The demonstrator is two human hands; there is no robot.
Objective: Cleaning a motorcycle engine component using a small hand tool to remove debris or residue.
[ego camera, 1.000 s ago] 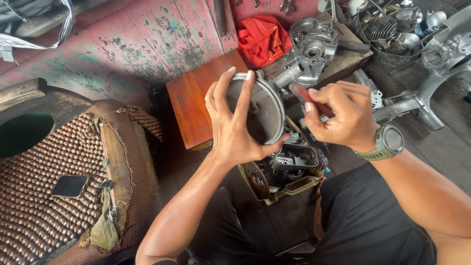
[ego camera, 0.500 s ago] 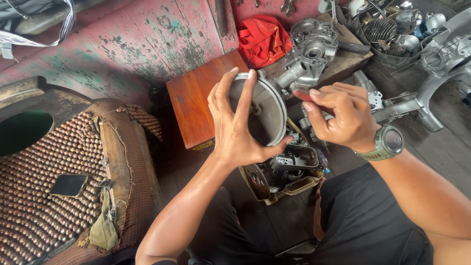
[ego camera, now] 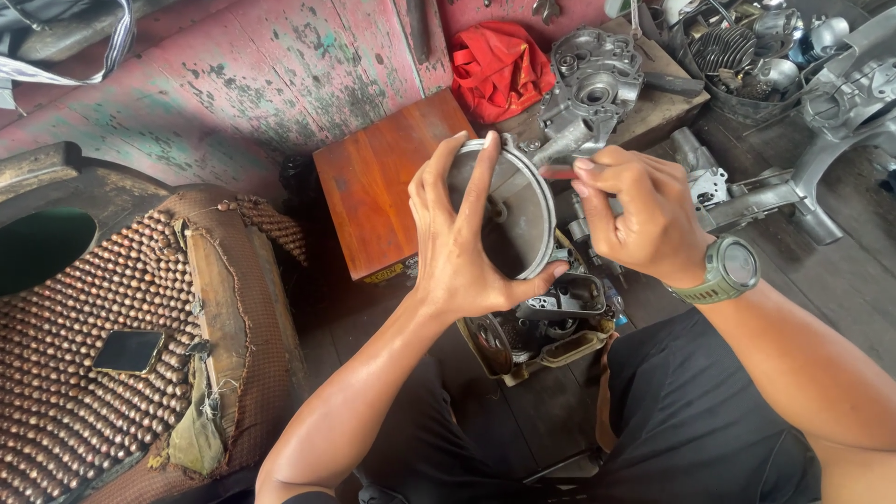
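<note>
My left hand [ego camera: 462,238] grips a round grey metal cover [ego camera: 518,219] by its rim, fingers spread over its back and thumb under the lower edge. My right hand [ego camera: 639,215], with a green watch on the wrist, pinches a small red-tipped tool [ego camera: 557,172] against the cover's right rim. Below the hands, between my knees, lies a dark engine part [ego camera: 551,322] with a tan gasket edge.
A wooden box [ego camera: 378,191] stands behind the hands, against a worn red board. A grey engine casing [ego camera: 588,89] and a red cloth [ego camera: 499,65] lie further back. A beaded seat [ego camera: 93,373] with a phone [ego camera: 128,351] sits at left. More metal parts fill the right side.
My hands and the cover have shifted slightly up and right. The red-tipped tool has moved closer in to the cover's rim.
</note>
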